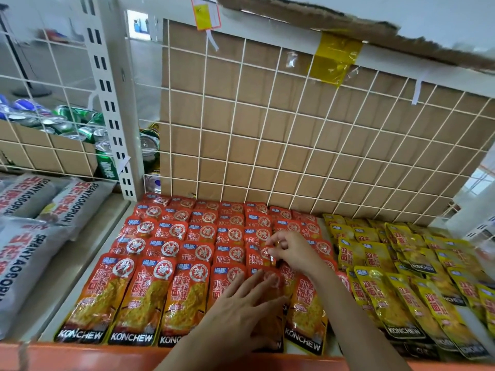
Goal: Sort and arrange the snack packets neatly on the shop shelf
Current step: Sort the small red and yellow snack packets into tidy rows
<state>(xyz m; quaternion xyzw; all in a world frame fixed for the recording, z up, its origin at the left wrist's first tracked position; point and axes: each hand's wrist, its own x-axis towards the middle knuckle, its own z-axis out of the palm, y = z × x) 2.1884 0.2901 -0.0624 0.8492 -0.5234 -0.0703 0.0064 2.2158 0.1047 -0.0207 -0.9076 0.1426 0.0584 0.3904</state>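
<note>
Red KONCHEW snack packets (187, 247) lie in overlapping rows across the middle of the shelf (67, 290). Yellow KONCHEW packets (401, 277) fill the right side in looser, slanted rows. My left hand (241, 309) lies flat, fingers spread, on a front-row red packet (270, 285). My right hand (292, 250) reaches in from the right and pinches the top edge of a red packet (261, 257) in the second row, lifting it a little.
Grey snack bags (29, 236) lie on the shelf section at the left. A wire grid back panel (267, 129) with cardboard behind it closes the shelf's rear. Drink cans (80, 124) sit behind the grid at upper left. An orange front lip (80, 354) edges the shelf.
</note>
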